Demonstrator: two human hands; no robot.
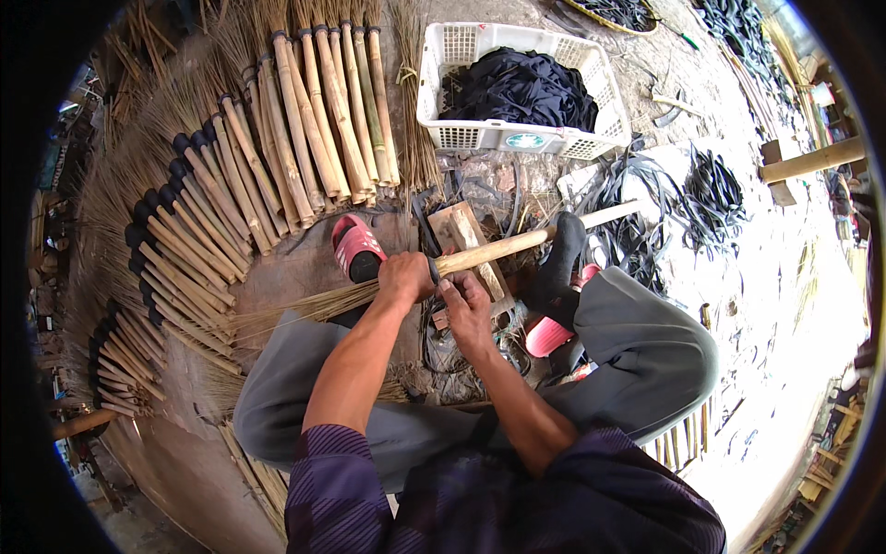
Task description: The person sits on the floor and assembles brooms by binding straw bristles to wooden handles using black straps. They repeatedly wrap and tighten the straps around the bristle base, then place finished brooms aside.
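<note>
My left hand (404, 278) is closed around a broom where its bundle of straw bristles (305, 307) meets the bamboo handle (517, 244). The handle runs up to the right, and a black-socked foot (558, 268) rests against it. My right hand (466, 309) sits just below the joint, fingers pinched on a thin black strip (435, 270) wrapped at the binding. The bristles fan out to the left over my left knee.
Many finished brooms with bamboo handles (305, 120) lie fanned on the ground at left and top. A white plastic basket (517, 138) holds dark material. Black rubber strips (701, 198) lie at right. A wooden block (466, 235) and red sandals (355, 247) are near my feet.
</note>
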